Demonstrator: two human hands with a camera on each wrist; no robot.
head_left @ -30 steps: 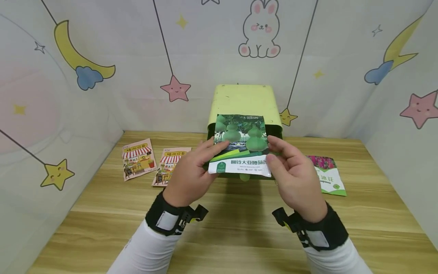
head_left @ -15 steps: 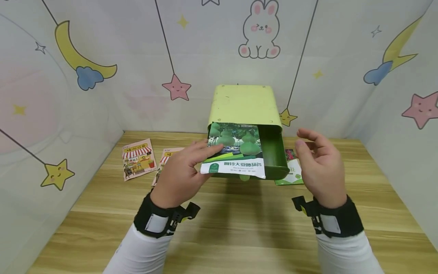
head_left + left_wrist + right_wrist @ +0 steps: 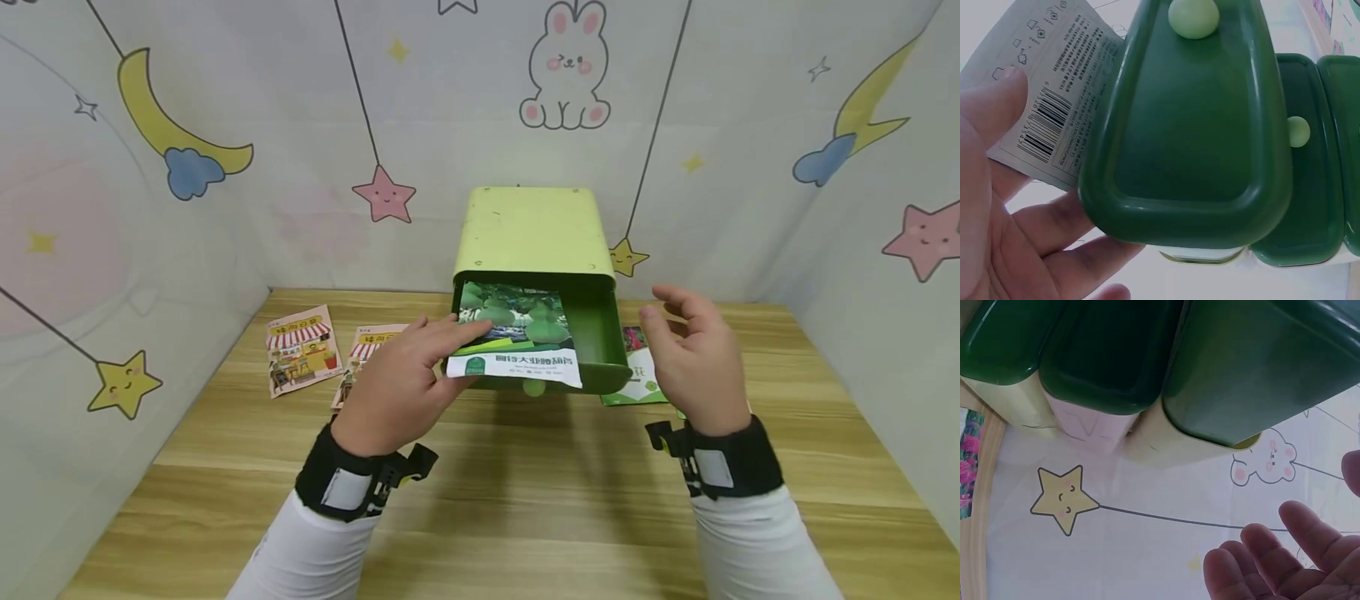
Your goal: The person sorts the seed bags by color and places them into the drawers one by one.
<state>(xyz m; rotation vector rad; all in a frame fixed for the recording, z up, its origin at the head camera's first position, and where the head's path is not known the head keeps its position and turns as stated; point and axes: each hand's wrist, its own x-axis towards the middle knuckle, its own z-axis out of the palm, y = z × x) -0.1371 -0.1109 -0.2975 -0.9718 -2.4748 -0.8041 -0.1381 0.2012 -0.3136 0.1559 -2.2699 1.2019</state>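
Observation:
A green-and-white packet with gourds pictured on it (image 3: 517,321) lies tilted over the left part of a pulled-out green drawer (image 3: 602,333), its far end inside and its white end over the front rim. My left hand (image 3: 405,383) pinches the packet's left edge; in the left wrist view the thumb lies on its barcoded back (image 3: 1054,94). The drawer belongs to a pale yellow cabinet (image 3: 536,229). To the right of the drawer, my right hand (image 3: 697,367) hovers with fingers loosely bent, holding nothing; its spread fingers show in the right wrist view.
Two pink packets with a shop picture, one farther left (image 3: 303,350) and one partly behind my left hand (image 3: 367,346), lie on the wooden table (image 3: 525,517). A white-and-green packet (image 3: 637,379) lies right of the drawer. Lower drawers (image 3: 1310,187) sit closed beneath. A cloth backdrop (image 3: 450,125) stands behind.
My right hand has let go of the gourd packet and moved right. The packet has come down from above the drawer, its far end now inside, still in my left hand.

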